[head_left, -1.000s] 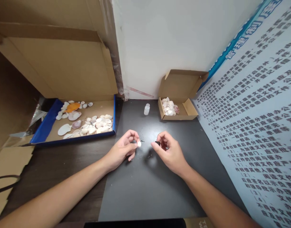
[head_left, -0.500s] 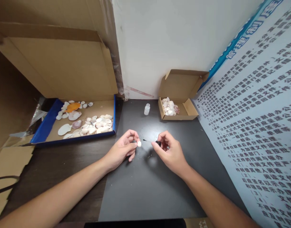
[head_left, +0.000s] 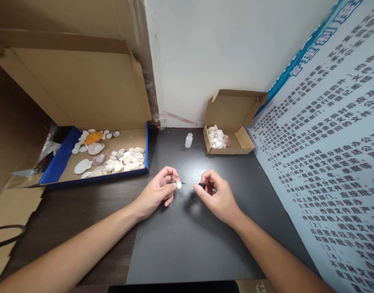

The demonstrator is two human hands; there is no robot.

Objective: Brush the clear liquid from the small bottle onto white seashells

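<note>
Between the thumb and fingers of my left hand (head_left: 159, 188) is a small white shell (head_left: 179, 185), held just above the dark mat. My right hand (head_left: 216, 193) pinches the black cap of a small brush (head_left: 202, 186). Its thin stem points left, and the dark bristle tip lies at the shell's right edge; whether it touches cannot be made out. Beyond both hands a small clear bottle (head_left: 188, 141) stands upright and uncapped, with whitish content.
At left, an open blue-edged cardboard box (head_left: 119, 139) holds many white shells and an orange one (head_left: 93, 138). A smaller open box (head_left: 232, 150) with shells stands back right. A white wall (head_left: 205, 61) rises behind, and a printed poster (head_left: 327, 154) borders the right.
My right hand has shifted slightly left, bringing the brush tip from a short gap right of the shell up to its edge. My left hand has barely moved.
</note>
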